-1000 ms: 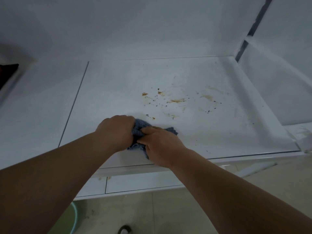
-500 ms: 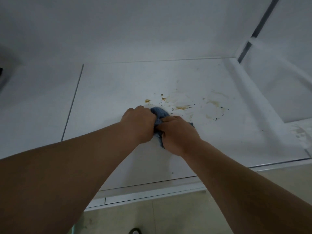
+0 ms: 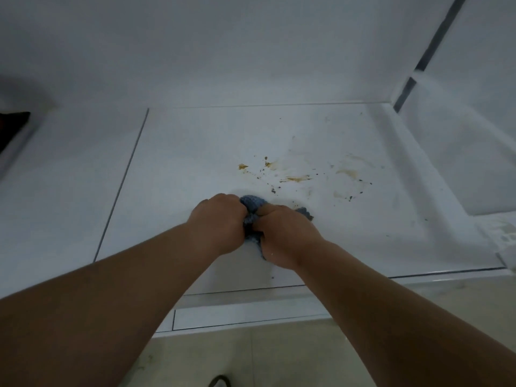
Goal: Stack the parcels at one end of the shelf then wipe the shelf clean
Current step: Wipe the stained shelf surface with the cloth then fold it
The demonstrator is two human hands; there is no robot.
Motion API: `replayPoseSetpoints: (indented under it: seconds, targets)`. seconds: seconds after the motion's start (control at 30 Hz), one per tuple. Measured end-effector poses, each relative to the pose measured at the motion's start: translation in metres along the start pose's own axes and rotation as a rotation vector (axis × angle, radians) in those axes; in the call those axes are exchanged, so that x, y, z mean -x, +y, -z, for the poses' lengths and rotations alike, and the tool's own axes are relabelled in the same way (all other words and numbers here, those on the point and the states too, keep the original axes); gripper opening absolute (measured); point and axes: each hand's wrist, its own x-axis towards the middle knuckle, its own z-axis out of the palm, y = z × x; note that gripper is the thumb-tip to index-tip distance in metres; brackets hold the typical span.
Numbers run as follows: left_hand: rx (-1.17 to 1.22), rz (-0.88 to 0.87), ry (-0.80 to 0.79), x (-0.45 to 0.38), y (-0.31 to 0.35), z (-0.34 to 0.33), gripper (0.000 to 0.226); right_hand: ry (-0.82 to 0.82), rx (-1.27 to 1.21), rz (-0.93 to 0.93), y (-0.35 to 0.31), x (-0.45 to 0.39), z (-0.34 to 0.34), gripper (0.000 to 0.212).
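Note:
A crumpled blue cloth lies on the white shelf, pressed down between both fists. My left hand grips its left side and my right hand grips its right side, knuckles nearly touching. Most of the cloth is hidden under the hands. Brown smears and dark crumbs spread over the shelf just beyond and to the right of the cloth. No parcels show clearly in this view.
A white wall rises behind the shelf, and a white side panel closes its right end. A dark object sits at the far left edge. A seam splits the shelf surface. Beige floor tiles lie below the front edge.
Both hands pushed the cloth away from the shelf's front edge toward the stains, then eased back slightly. They stay clenched on the cloth throughout.

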Motion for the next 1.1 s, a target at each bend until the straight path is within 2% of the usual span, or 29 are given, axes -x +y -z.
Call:
replayPoseSetpoints:
  seconds: [0.33,0.47,0.57,0.67,0.8,0.93,1.1]
  targets:
    - [0.099,0.092,-0.061,0.055,0.044,-0.003,0.014,-0.105,-0.025,0.059,0.003,0.06,-0.006,0.034]
    - [0.142,0.09,-0.164,0.069,0.057,0.006,0.008,-0.22,0.019,0.079,-0.004,0.078,0.013,0.027]
    - [0.134,0.054,-0.302,0.072,0.065,0.021,0.021,-0.33,0.054,0.071,-0.008,0.083,0.033,0.02]
    - [0.267,0.096,-0.365,0.075,0.068,0.034,0.025,-0.39,-0.126,0.022,-0.007,0.084,0.05,0.03]
    - [0.613,0.233,-0.236,0.081,0.061,0.05,0.023,-0.308,-0.358,-0.03,-0.002,0.085,0.069,0.031]
    - [0.799,0.343,-0.136,0.08,0.059,0.06,0.029,-0.152,-0.602,-0.149,0.003,0.085,0.077,0.024]
    - [1.003,0.49,-0.098,0.081,0.051,0.063,0.021,0.034,-0.63,-0.247,0.016,0.084,0.082,0.019]
